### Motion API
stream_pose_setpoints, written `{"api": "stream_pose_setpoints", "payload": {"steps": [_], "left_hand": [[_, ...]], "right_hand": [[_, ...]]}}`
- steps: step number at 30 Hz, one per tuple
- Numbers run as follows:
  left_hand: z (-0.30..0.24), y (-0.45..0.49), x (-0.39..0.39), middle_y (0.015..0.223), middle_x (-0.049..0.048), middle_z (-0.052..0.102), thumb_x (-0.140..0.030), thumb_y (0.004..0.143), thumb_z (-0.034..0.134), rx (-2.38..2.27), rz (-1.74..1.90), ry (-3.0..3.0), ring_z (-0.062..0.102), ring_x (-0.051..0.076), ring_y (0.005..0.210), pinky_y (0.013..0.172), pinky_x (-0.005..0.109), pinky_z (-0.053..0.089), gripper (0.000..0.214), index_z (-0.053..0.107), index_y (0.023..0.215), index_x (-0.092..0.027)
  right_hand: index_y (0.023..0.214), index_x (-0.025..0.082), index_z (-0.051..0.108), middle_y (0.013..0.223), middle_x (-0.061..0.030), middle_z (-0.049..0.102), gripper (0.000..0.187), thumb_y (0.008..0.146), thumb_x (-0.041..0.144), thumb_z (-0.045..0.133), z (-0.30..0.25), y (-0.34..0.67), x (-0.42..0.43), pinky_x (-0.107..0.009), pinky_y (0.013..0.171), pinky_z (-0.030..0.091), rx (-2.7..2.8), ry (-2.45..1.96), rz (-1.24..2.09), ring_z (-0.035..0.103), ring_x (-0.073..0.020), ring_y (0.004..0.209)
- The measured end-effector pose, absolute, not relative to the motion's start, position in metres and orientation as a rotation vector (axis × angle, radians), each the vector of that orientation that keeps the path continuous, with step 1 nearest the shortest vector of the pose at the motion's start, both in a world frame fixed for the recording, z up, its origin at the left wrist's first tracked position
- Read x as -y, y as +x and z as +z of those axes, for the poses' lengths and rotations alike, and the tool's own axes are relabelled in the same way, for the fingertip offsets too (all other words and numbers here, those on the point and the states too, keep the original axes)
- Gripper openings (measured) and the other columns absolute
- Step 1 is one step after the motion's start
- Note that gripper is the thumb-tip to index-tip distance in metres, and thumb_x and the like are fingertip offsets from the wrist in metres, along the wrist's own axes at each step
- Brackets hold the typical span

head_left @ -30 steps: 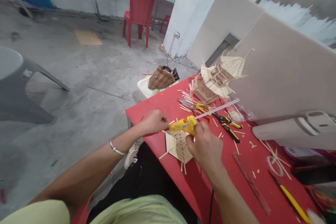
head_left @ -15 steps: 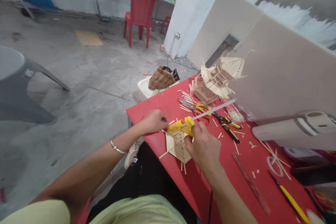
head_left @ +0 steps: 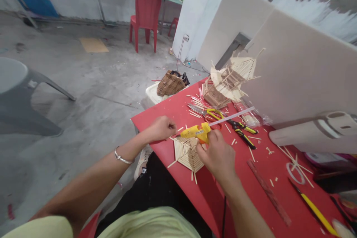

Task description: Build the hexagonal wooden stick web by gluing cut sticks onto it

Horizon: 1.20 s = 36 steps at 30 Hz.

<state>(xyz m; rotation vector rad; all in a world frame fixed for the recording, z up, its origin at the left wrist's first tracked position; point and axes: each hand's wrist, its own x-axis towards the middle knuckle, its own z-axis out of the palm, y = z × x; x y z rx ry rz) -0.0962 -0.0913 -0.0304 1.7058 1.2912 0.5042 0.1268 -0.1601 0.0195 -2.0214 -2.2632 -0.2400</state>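
My right hand (head_left: 219,152) is wrapped round the handle of a yellow glue gun (head_left: 196,132), with a long whitish glue stick (head_left: 232,116) poking out of its back end. The nozzle points left, close to the fingertips of my left hand (head_left: 163,129). Those fingers are pinched together above the table edge; whatever they hold is too small to make out. Below the gun lies a web-like polygon panel of thin wooden sticks (head_left: 188,155), flat on the red table (head_left: 195,200), with stick ends jutting out round its rim. The gun and my right hand cover part of it.
Behind the gun lie scissors (head_left: 206,111) and black-yellow pliers (head_left: 242,135). A stick-built model house (head_left: 228,81) stands at the table's back. On the right are a reddish strip (head_left: 267,191), a tape ring (head_left: 295,173), a yellow cutter (head_left: 315,208) and a pale tube (head_left: 306,132).
The glue gun has shifted slightly right, and its nozzle shows more clearly beside my left fingers. My left hand keeps its pinch. The whole view has swung a little.
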Motion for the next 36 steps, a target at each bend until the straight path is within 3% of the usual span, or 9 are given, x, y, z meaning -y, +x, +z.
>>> {"api": "stream_pose_setpoints", "payload": {"steps": [5, 11, 16, 21, 26, 36], "left_hand": [[-0.026, -0.096, 0.092, 0.046, -0.0031, 0.055, -0.021, 0.071, 0.057, -1.260, 0.533, 1.656, 0.054, 0.011, 0.045, 0.048, 0.022, 0.037, 0.014, 0.059, 0.058, -0.016], [-0.011, -0.089, 0.087, 0.042, -0.0042, 0.049, -0.018, 0.067, 0.057, -1.262, 0.442, 1.536, 0.048, 0.011, 0.042, 0.044, 0.022, 0.035, 0.015, 0.054, 0.052, -0.017], [-0.005, -0.079, 0.080, 0.042, -0.0037, 0.049, -0.016, 0.064, 0.056, -1.315, 0.408, 1.555, 0.045, 0.010, 0.042, 0.043, 0.023, 0.031, 0.014, 0.054, 0.050, -0.017], [-0.006, -0.074, 0.077, 0.044, -0.0025, 0.051, -0.021, 0.065, 0.058, -1.320, 0.368, 1.579, 0.046, 0.010, 0.045, 0.045, 0.023, 0.030, 0.015, 0.056, 0.051, -0.016], [-0.009, -0.072, 0.075, 0.048, -0.0019, 0.053, -0.031, 0.066, 0.062, -1.370, 0.348, 1.558, 0.047, 0.011, 0.048, 0.045, 0.022, 0.031, 0.019, 0.060, 0.057, -0.015], [-0.013, -0.068, 0.072, 0.048, -0.0023, 0.051, -0.029, 0.065, 0.063, -1.419, 0.296, 1.599, 0.045, 0.010, 0.048, 0.044, 0.021, 0.032, 0.016, 0.061, 0.057, -0.015]], "right_hand": [[0.093, 0.021, 0.063, 0.082, -0.0039, 0.065, 0.048, 0.081, 0.067, 0.059, 0.010, 0.181, 0.158, -0.030, 0.061, 0.040, 1.841, -2.030, 0.350, 0.060, -0.0207, 0.071], [0.099, 0.017, 0.066, 0.073, -0.0036, 0.066, 0.060, 0.085, 0.072, 0.045, -0.029, 0.268, 0.158, -0.031, 0.059, 0.043, 1.504, -2.132, 0.442, 0.058, -0.0201, 0.062], [0.083, 0.019, 0.069, 0.072, -0.0075, 0.065, 0.054, 0.086, 0.068, 0.048, -0.036, 0.289, 0.166, -0.034, 0.063, 0.039, 1.531, -2.222, 0.293, 0.057, -0.0234, 0.068], [0.099, 0.017, 0.073, 0.089, -0.0129, 0.070, 0.036, 0.096, 0.046, 0.052, -0.022, 0.258, 0.176, -0.038, 0.073, 0.042, 1.654, -2.062, -0.505, 0.061, -0.0276, 0.086], [0.108, 0.018, 0.070, 0.099, -0.0099, 0.070, 0.024, 0.099, 0.034, 0.054, -0.030, 0.202, 0.176, -0.036, 0.085, 0.047, 1.990, -1.518, -0.180, 0.063, -0.0231, 0.094], [0.108, 0.018, 0.069, 0.092, -0.0068, 0.067, 0.023, 0.102, 0.028, 0.049, -0.047, 0.191, 0.179, -0.035, 0.080, 0.044, 2.076, -1.469, 0.062, 0.059, -0.0215, 0.090]]}}
